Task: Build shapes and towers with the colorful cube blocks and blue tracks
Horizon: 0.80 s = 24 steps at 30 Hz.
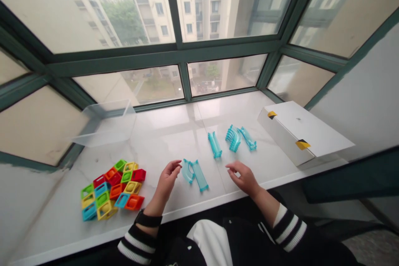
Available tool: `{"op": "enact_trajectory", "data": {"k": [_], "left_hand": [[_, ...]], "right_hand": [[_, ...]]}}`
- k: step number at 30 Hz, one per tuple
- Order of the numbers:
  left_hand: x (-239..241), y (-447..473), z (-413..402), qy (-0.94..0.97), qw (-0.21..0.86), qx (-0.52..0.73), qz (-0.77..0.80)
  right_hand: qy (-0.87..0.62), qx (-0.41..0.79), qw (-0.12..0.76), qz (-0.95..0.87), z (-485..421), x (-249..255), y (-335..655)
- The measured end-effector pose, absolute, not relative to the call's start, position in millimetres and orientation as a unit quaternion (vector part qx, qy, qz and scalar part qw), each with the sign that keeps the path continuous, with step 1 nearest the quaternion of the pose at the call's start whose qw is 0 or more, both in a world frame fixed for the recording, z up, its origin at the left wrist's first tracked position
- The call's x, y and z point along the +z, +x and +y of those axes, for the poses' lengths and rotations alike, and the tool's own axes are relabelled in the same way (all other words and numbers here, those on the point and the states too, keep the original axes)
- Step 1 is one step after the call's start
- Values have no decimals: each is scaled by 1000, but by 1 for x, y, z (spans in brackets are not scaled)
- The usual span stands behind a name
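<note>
My left hand [170, 175] hovers just left of a curved translucent blue track piece [188, 171], its fingers loosely bent and apart, holding nothing. A straight blue track piece [200, 176] lies against the curved one's right side. To the right of these, my right hand [245, 178] is half curled, with a gap between thumb and fingers and nothing in it. Beyond it lies another straight track piece [215, 144]. Farther right are several nested curved track pieces [233, 138] and a slim straight-looking piece [249, 139] beside them.
Colourful square building blocks [112, 188] are grouped at the left of the white sill [174, 133]. A clear plastic bin [107, 126] stands behind them. At the right is a white box [307, 131] with yellow-black tape. Green-framed windows [162, 59] enclose the back; the sill's front edge is near my body.
</note>
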State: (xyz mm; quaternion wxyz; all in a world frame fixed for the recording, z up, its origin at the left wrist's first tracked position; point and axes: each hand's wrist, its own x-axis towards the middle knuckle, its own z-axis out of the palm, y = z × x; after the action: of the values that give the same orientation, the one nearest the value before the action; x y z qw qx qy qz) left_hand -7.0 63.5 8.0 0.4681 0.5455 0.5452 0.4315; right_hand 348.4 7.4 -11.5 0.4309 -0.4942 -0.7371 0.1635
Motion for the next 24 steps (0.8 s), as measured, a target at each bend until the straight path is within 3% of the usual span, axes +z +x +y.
{"op": "enact_trajectory", "data": {"k": [4,9,16,24], "left_hand": [[-36,-31,16,619,368,386,576],[-49,-16,-3,704,266,339,564],[-50,4,9,759,149,256,580],[-62,4,9,736,124,302,593]], "right_hand": [[-445,259,340,-787,0,-30,307],[-446,228,267,-823,4,-45,266],[-465,210,246,-824,5,-51,261],[-477,226,278,-803,7,-54,262]]}}
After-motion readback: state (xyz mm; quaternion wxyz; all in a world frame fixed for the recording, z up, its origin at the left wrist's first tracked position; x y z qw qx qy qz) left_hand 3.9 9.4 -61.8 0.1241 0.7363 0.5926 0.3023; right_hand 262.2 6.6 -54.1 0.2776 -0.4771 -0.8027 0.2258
